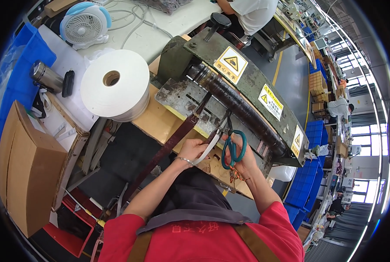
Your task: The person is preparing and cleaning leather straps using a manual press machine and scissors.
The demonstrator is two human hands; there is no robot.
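Observation:
My right hand (243, 158) grips a pair of scissors (233, 150) with teal handles, blades pointing away from me toward the roller machine. Pinched in the fingers of my left hand (192, 151) is a strip (209, 148), white on the side facing up, with a dark red edge beside it. The strip's far end meets the scissor blades; whether they are closed on it cannot be made out. Left of my hands, a long dark red strip (175, 136) runs from the machine's metal plate (177, 97) down toward the floor. Above the plate lies a dark roller (238, 104).
The green machine housing (251, 83) carries yellow warning labels. A large white roll (109, 96), a fan (82, 28), a steel flask (48, 75) and a cardboard box (31, 166) stand to the left. Blue crates (306, 174) are at right; a person (254, 15) sits beyond.

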